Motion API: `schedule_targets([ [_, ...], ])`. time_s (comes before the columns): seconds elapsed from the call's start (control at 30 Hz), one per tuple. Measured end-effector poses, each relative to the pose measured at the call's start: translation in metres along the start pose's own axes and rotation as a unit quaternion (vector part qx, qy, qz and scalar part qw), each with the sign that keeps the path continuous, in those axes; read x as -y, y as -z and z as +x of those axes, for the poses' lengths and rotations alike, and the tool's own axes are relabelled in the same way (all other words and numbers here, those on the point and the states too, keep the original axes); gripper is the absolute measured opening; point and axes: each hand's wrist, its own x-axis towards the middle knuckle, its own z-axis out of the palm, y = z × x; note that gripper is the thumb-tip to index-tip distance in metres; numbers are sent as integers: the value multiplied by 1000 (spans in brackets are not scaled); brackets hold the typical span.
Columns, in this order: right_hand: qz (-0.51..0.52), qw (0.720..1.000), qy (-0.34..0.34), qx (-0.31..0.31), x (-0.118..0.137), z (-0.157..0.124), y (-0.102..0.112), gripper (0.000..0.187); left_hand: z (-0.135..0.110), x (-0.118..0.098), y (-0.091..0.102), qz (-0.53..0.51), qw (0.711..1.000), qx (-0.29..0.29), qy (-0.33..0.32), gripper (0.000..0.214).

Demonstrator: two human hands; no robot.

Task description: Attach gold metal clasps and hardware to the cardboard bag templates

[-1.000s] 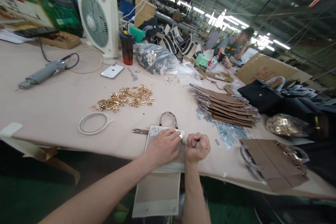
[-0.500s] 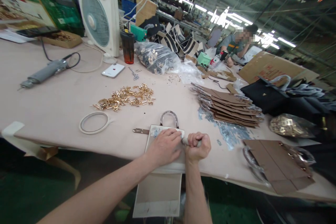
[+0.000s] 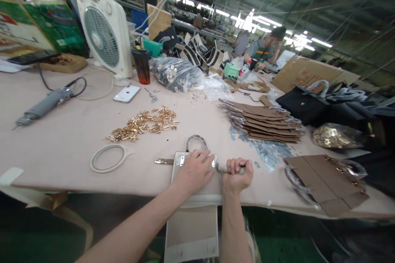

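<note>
A flat beige bag panel [image 3: 193, 220] lies across the table's near edge and hangs down over it. My left hand [image 3: 194, 170] rests flat on its upper end, fingers spread, beside a small metal fitting [image 3: 182, 159]. My right hand [image 3: 236, 174] is a fist around the pale handle of a tool [image 3: 222, 168] lying sideways at the panel's right edge. A metal strip [image 3: 163, 161] sticks out left of the panel and a round handle loop [image 3: 196, 142] shows behind it.
Gold metal fittings [image 3: 143, 121] lie scattered beyond, with a white ring [image 3: 107, 158] to their left. A stack of brown panels [image 3: 267, 122], a single brown panel [image 3: 327, 183], a power tool [image 3: 43, 105], phone [image 3: 126, 93] and fan [image 3: 103, 31] surround. Another person [image 3: 262, 51] sits far back.
The view shifted slightly down and right. My right hand slid a little to the right with the tool handle; my left hand stays pressed on the panel.
</note>
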Motion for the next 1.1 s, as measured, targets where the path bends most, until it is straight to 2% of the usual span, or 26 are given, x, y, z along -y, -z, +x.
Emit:
schedule_targets([
  [0.07, -62, 997, -39, -2, 6, 6, 5, 35, 4, 4, 2, 9, 1000, 2, -18, 37],
  [0.13, -171, 979, -106, 35, 14, 15, 12, 32, 4, 9, 1, 12, 1000, -3, -27, 35],
  [0.2, -281, 934, -186, 115, 21, 24, 18, 33, 1, 13, -1, 11, 1000, -15, -23, 37],
  [0.27, -340, 878, -258, 216, 24, 30, 22, 33, -2, 16, -3, 8, 1000, -23, -18, 39],
  [0.37, -356, 816, -316, 327, 22, 35, 21, 28, -5, 17, -4, 2, 1000, -25, -18, 39],
  [0.43, -344, 794, -343, 366, 17, 36, 18, 27, -6, 16, -3, -3, 1000, -28, -14, 39],
  [0.53, -306, 779, -382, 392, 12, 37, 16, 30, -6, 13, -2, -14, 999, -42, -5, 37],
  [0.7, -276, 767, -423, 395, 15, 37, 15, 42, -6, 9, -4, -51, 996, -73, 22, 29],
  [0.87, -254, 770, -435, 392, 19, 37, 20, 52, 0, 8, -8, -105, 989, -88, 61, 25],
  [1.0, -223, 779, -458, 366, 20, 38, 27, 46, 13, 8, -8, -153, 983, -78, 63, 22],
  [1.1, -184, 785, -489, 334, 22, 39, 33, 39, 24, 6, -4, -164, 981, -51, 88, 35],
])
